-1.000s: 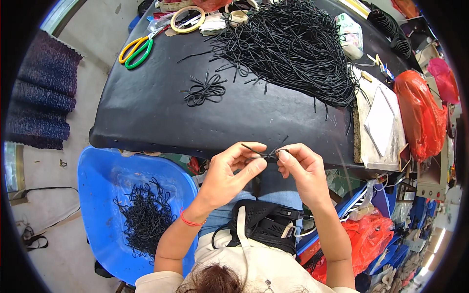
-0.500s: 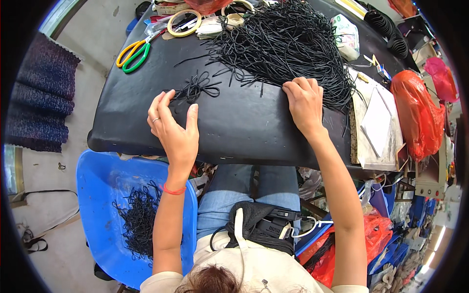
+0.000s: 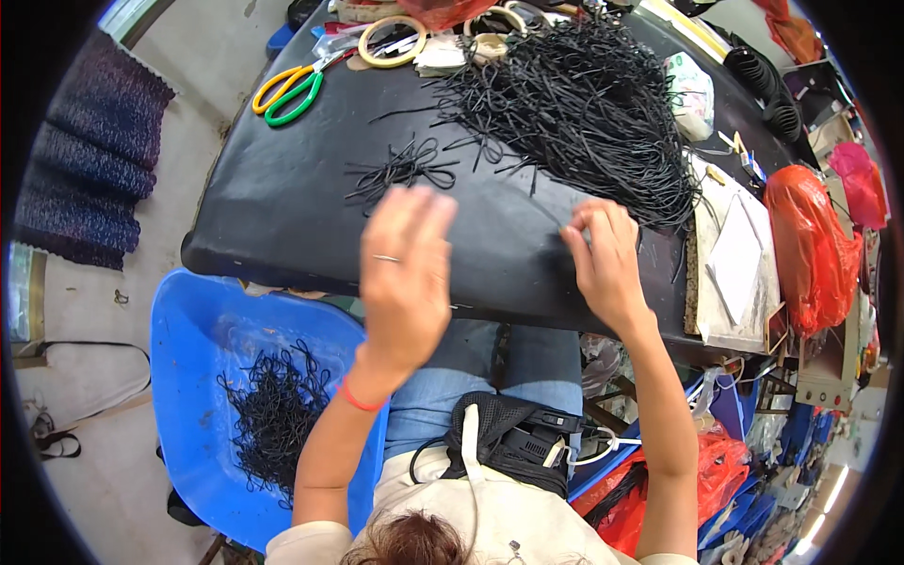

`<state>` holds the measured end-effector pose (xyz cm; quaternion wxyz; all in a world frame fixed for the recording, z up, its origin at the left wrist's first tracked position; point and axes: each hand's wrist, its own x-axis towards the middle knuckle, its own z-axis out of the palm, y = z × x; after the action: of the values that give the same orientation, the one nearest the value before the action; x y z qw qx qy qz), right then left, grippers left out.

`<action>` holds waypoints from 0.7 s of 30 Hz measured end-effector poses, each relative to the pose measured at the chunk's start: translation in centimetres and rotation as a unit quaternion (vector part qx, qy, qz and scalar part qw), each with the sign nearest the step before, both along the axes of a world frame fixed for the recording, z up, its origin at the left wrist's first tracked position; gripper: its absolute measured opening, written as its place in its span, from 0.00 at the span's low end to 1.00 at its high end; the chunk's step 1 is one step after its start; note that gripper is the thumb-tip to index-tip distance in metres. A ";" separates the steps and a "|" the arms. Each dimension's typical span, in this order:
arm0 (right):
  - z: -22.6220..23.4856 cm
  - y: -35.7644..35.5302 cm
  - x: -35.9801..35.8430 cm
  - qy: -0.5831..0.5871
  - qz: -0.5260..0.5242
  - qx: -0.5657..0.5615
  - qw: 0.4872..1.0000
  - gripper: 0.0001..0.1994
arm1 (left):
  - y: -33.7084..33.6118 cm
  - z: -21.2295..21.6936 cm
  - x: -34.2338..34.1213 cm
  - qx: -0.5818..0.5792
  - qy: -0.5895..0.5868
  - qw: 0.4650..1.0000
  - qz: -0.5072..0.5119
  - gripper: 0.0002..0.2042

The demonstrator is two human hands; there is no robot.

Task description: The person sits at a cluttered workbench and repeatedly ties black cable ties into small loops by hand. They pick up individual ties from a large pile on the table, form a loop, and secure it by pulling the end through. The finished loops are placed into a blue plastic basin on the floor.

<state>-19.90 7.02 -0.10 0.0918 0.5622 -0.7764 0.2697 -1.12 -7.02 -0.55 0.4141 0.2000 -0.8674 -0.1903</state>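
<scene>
My right hand (image 3: 607, 259) is closed in a pinch at the near edge of a big heap of black cords (image 3: 589, 104). A thin black cord (image 3: 546, 209) runs to its fingertips. My left hand (image 3: 410, 273), smeared by motion, hovers above the table's front edge with fingers stretched out and nothing visible in them. Just beyond it lies a small bunch of looped black cords (image 3: 400, 169) on the black tabletop (image 3: 282, 202). Below and to the left, a blue plastic tub (image 3: 193, 414) holds a tangle of black cord loops (image 3: 273, 414).
Scissors (image 3: 292, 94) with yellow and green handles and a tape roll (image 3: 393, 42) lie at the back left. To the right are a white-wrapped packet (image 3: 692, 99), a worn board (image 3: 702, 301) with white paper on it, and a red plastic bag (image 3: 815, 250).
My left hand has moved right and toward me, away from the small bunch. My right hand has drawn slightly back from the heap. The view has shifted a little.
</scene>
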 end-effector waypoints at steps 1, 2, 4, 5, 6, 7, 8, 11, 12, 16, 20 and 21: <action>0.3 0.5 1.4 -0.021 0.028 -0.003 0.999 0.09 | 1.1 0.5 -0.1 -0.012 -0.024 0.999 -0.032 0.15; 0.8 1.0 2.7 -0.040 0.053 -0.007 0.998 0.09 | 1.8 0.8 -0.3 -0.024 -0.045 0.996 -0.068 0.14; 1.9 1.5 4.4 -0.060 0.073 -0.013 0.995 0.10 | 1.7 0.4 -0.6 0.048 -0.065 0.987 -0.143 0.12; 2.4 1.8 4.6 -0.064 0.078 -0.015 0.995 0.10 | 1.6 0.6 -1.0 0.081 -0.071 0.977 -0.182 0.12; 2.7 2.1 4.8 -0.068 0.083 -0.017 0.994 0.10 | 1.8 1.2 -1.0 0.165 -0.085 0.964 -0.191 0.11; 2.8 2.3 5.0 -0.103 0.061 -0.029 0.992 0.09 | 1.9 2.3 -0.6 0.247 -0.099 0.943 -0.199 0.10; 3.0 2.4 5.1 -0.123 0.052 -0.027 0.991 0.09 | 1.8 2.8 -0.2 0.328 -0.115 0.916 -0.202 0.09; 4.5 2.6 5.0 -0.169 0.034 -0.034 0.985 0.12 | 1.8 2.8 0.4 0.436 -0.100 0.868 -0.214 0.08; 5.1 2.7 4.5 -0.129 0.046 -0.042 0.990 0.11 | 1.7 3.0 0.6 0.488 -0.102 0.842 -0.207 0.07; 6.4 2.2 3.5 -0.199 -0.036 -0.120 0.972 0.07 | 1.8 2.7 0.4 0.638 -0.023 0.733 -0.236 0.08; 4.5 -0.2 5.4 -0.222 -0.094 -0.159 0.957 0.05 | 2.3 2.5 -0.4 0.774 -0.003 0.591 -0.229 0.11; 4.3 -0.5 6.1 -0.206 -0.074 -0.128 0.967 0.05 | 2.3 2.3 -0.4 0.799 0.010 0.560 -0.220 0.11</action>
<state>-13.80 6.54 4.23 0.0206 0.4188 -0.7769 0.4697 -1.53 -4.68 1.73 0.0390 0.2503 -0.3737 -0.8923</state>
